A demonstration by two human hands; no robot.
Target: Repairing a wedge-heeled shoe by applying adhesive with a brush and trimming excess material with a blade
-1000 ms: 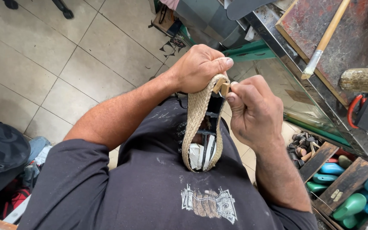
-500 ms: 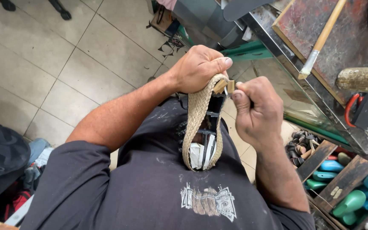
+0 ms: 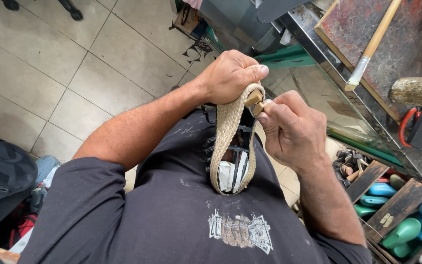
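A shoe sole with a braided jute rim (image 3: 224, 142) stands upright against my dark shirt, its black and white inner side facing me. My left hand (image 3: 230, 73) grips its top end from above, thumb pressed on the rim. My right hand (image 3: 291, 129) is closed beside it, its fingertips pinching a small tan block (image 3: 255, 100) against the top edge of the sole. The two hands almost touch at that spot.
At the right, a worn workbench (image 3: 348, 29) carries a wooden-handled brush (image 3: 372, 46) and red-handled pliers (image 3: 418, 129). Below it, a wooden crate (image 3: 367, 178) holds several green and blue shoe lasts. A dark bag (image 3: 1, 181) lies at left on the tiled floor (image 3: 50, 73).
My right hand has turned slightly and its fingers have closed tighter on the small tan block at the sole's top. My left hand and the sole have barely moved.
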